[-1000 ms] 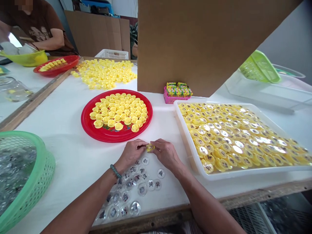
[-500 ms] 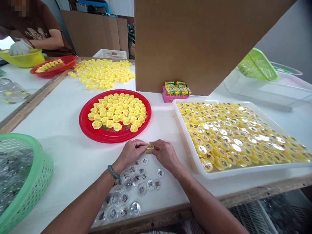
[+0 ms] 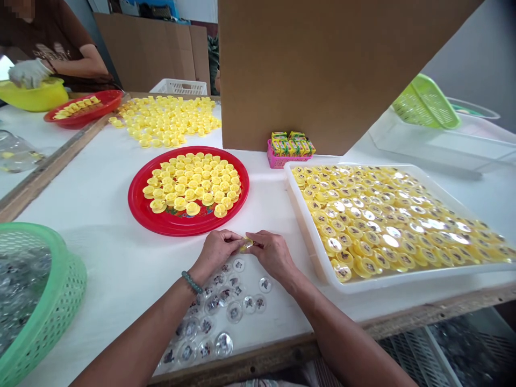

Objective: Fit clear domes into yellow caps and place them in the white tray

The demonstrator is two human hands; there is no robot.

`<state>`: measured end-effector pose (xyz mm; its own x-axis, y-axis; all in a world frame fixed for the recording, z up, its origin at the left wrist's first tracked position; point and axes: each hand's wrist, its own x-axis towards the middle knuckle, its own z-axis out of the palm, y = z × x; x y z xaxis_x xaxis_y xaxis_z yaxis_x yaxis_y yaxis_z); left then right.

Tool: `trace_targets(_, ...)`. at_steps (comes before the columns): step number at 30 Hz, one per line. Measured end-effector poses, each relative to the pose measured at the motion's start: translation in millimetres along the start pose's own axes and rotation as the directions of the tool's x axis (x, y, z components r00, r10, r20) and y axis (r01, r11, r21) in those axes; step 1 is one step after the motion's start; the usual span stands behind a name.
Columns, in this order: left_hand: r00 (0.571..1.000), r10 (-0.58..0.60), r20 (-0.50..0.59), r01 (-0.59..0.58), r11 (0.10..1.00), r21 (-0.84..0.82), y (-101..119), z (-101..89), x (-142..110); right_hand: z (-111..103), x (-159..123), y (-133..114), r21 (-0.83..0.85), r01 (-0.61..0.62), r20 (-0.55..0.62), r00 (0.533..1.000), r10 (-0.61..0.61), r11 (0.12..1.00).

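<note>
Your left hand [image 3: 220, 251] and right hand [image 3: 274, 255] pinch one yellow plastic disc [image 3: 246, 243] between them, just beyond roughly two dozen clear printed domes [image 3: 234, 312] lying on the white desk [image 3: 100, 161]. One red plate [image 3: 169, 228] of yellow discs sits far of your hands, one white tray [image 3: 308, 236] of dome-topped discs right, and one green basket [image 3: 66, 290] of clear domes left.

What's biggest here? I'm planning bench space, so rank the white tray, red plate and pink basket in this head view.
1. White plastic tray
2. Red plate
3. Pink basket: smallest, though it sits farther from the camera, so its gap to the plate may look bigger than it is.
</note>
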<state>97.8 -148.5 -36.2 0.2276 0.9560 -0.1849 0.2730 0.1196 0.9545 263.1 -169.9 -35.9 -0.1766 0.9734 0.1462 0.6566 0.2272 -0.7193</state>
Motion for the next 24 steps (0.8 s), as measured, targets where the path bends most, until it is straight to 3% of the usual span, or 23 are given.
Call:
trace_targets(7, 0.998, -0.047, -0.029, 0.047, 0.999, -0.005, -2, 3.5, 2, 4, -3, -1, -0.02, -0.013, -0.039, 0.999, 0.012, 1.0)
trace_targets(14, 0.988, -0.144, -0.048, 0.138, 0.984, -0.113, 0, 7.5, 3, -3, 2, 3, -0.049, 0.018, 0.056, 0.998, -0.015, 0.999)
trace_targets(18, 0.989, -0.105, -0.106, 0.094, 0.99, -0.109, -5, 12.4, 2, -5, 0, 1, -0.058, 0.108, -0.021, 0.994, -0.109, 0.992)
trace_targets(21, 0.992, -0.071, -0.1, 0.058, 0.991, -0.124, -7, 12.4, -1, -6, 0, 1, -0.132, 0.204, -0.006, 0.978, -0.207, 0.97)
trace_targets(24, 0.995, -0.077, -0.065, 0.07, 0.992, -0.103, -6, 4.8, -4, -11, 2, 3, -0.249, 0.18, -0.037, 0.98, -0.195, 0.952)
